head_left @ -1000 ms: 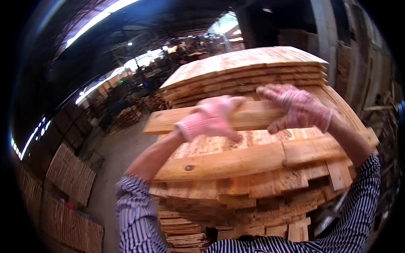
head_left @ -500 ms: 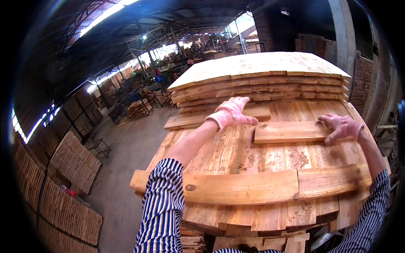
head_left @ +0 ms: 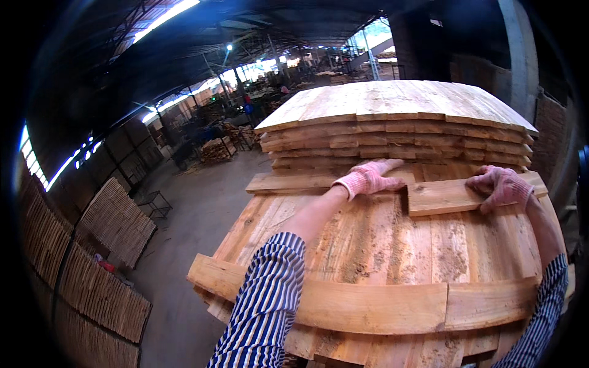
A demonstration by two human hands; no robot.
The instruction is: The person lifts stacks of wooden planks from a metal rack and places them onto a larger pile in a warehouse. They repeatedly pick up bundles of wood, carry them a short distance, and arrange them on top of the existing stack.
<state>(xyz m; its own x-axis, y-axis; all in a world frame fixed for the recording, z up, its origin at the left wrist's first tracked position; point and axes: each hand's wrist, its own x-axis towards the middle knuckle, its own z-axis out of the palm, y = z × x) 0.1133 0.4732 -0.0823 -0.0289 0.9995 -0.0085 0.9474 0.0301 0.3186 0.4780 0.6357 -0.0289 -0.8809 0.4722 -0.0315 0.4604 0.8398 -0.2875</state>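
On the wood stack (head_left: 380,245), my flat left hand (head_left: 367,178) presses a long board (head_left: 294,182). At three o'clock, my right hand (head_left: 504,186) grips a short board (head_left: 443,196). Both boards lie down; the row looks unfinished.

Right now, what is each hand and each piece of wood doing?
Left hand: gloved, flat on the long board.
Right hand: gloved, gripping the short board's end.
Long board: lying flat across the stack.
Short board: lying flat on the stack.
Near stack: piled flat.
Far stack: piled higher.
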